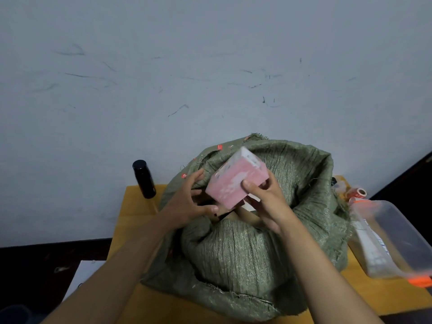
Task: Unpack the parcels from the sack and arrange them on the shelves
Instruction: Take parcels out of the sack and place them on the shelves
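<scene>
Two hands meet over the open mouth of a green woven sack [245,249] that slumps on a yellow counter [133,206] set against a scuffed pale wall [210,66]. The right hand [266,202] grips a pink box parcel [236,181], thumb on its near pink face and fingers curled round the lower right edge, holding it tilted just above the sack's opening. The left hand [187,202] is spread, fingers relaxed, its fingertips at the parcel's left side and the sack's rim; whether they touch the parcel I cannot tell. Inside the opening, below the parcel, parts of other brown and white parcels show, too hidden to make out. A black bottle [143,178] stands upright on the counter, left of the sack and apart from it. On the right, a clear plastic bin [392,239] with orange latches sits close beside the sack, and a roll of tape [357,192] lies behind it.
</scene>
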